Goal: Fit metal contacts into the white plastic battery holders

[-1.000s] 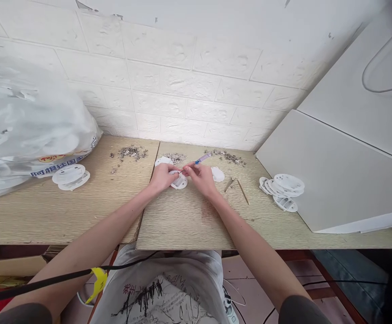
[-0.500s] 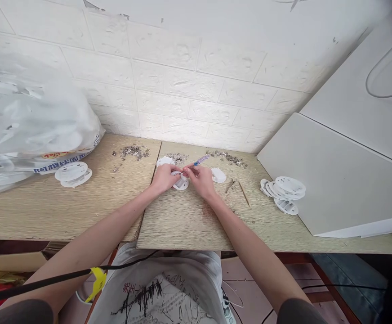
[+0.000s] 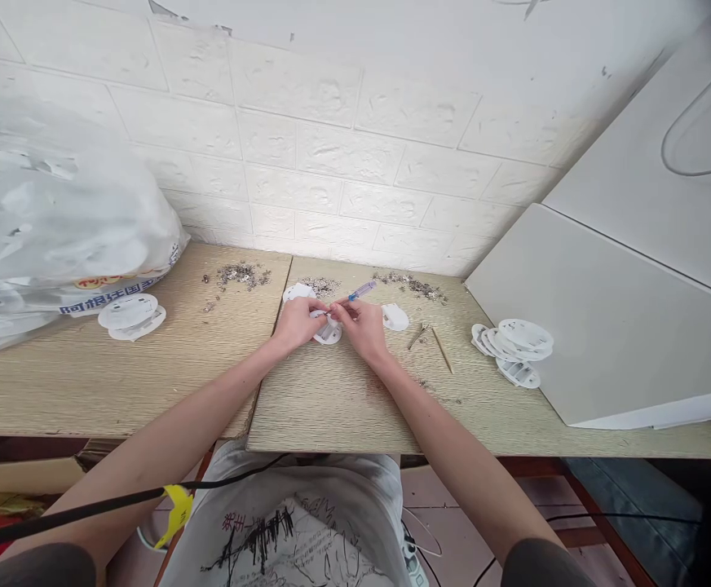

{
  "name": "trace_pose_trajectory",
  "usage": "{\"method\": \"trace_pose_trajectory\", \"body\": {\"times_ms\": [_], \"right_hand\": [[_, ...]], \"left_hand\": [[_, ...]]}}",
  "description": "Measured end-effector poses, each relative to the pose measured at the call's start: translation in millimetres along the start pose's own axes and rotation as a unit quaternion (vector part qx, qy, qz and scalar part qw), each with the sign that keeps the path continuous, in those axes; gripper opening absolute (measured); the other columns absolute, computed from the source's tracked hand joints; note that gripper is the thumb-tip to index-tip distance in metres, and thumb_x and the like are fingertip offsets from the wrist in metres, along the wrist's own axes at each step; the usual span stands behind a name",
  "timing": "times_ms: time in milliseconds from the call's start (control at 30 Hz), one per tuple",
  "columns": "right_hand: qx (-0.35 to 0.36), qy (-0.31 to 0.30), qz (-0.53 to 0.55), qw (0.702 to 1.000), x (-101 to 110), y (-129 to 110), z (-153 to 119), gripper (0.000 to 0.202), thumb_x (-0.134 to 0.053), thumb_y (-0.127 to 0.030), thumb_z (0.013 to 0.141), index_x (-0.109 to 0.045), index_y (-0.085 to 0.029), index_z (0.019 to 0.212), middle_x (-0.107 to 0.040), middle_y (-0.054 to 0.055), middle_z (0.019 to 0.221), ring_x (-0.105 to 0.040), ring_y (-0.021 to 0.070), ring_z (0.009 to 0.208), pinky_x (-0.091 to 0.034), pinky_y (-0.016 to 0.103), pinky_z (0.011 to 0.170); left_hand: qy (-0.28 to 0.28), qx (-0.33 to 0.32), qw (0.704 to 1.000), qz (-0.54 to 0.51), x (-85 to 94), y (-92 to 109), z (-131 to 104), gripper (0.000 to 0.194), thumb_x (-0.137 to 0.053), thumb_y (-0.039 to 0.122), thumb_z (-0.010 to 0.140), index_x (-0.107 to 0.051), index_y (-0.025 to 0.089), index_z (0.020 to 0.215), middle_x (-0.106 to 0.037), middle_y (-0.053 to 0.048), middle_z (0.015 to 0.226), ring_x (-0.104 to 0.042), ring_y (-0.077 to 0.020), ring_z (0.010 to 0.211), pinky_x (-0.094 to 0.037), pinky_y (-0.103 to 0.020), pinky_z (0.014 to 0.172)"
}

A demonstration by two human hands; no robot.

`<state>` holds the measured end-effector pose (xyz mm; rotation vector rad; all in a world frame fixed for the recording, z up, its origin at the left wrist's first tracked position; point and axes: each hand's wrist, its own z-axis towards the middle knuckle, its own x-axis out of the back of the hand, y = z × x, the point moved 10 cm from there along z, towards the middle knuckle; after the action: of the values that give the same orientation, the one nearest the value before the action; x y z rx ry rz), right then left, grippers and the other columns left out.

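My right hand point(image 3: 360, 324) is closed around a screwdriver point(image 3: 363, 290) with a clear purple-blue handle, its tip hidden by the fingers. With fingers closed, my left hand point(image 3: 298, 323) steadies a round white plastic cover point(image 3: 329, 331) lying on the table. The fingertips of both hands meet over this cover, and any small part between them is too small to make out. Just behind my left hand lies another white round cover point(image 3: 299, 292). A further white cover point(image 3: 395, 317) rests right of my right hand.
Piles of small metal pieces point(image 3: 243, 275) lie along the wall. Tweezers point(image 3: 417, 335) and a thin wooden stick point(image 3: 443, 350) are to the right. Stacked white covers point(image 3: 523, 336) lean near a grey panel point(image 3: 624, 326). A large plastic bag point(image 3: 68, 204) stands left, beside two more covers point(image 3: 129, 314).
The screwdriver handle has tilted slightly lower and to the left. Both hands stay in the same place over the cover.
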<state>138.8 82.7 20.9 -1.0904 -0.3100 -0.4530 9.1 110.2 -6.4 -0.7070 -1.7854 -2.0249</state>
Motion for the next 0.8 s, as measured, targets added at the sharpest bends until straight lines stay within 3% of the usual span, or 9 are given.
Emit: {"method": "trace_pose_trajectory", "body": {"times_ms": [500, 800], "right_hand": [[-0.008, 0.009, -0.001, 1.000, 2.7, -2.9, 0.0, 0.020, -0.056, -0.027, 0.088, -0.070, -0.015, 0.080, -0.074, 0.007, 0.074, -0.070, 0.0193, 0.068, -0.052, 0.027, 0.065], [0.007, -0.003, -0.029, 1.000, 0.2, -2.8, 0.7, 0.021, -0.055, -0.027, 0.088, -0.071, -0.016, 0.079, -0.075, 0.006, 0.079, -0.070, 0.0193, 0.069, -0.051, 0.027, 0.063]], "left_hand": [[0.004, -0.015, 1.000, 0.022, -0.9, -2.3, 3.7, 0.030, -0.058, 0.024, 0.071, -0.074, 0.014, 0.094, -0.072, -0.005, 0.081, -0.065, -0.0176, 0.074, -0.049, -0.024, 0.066], [-0.005, -0.006, 1.000, 0.016, -1.7, -2.8, 3.2, 0.030, -0.059, 0.022, 0.071, -0.074, 0.014, 0.096, -0.072, -0.005, 0.078, -0.064, -0.0160, 0.069, -0.049, -0.022, 0.061]]}}
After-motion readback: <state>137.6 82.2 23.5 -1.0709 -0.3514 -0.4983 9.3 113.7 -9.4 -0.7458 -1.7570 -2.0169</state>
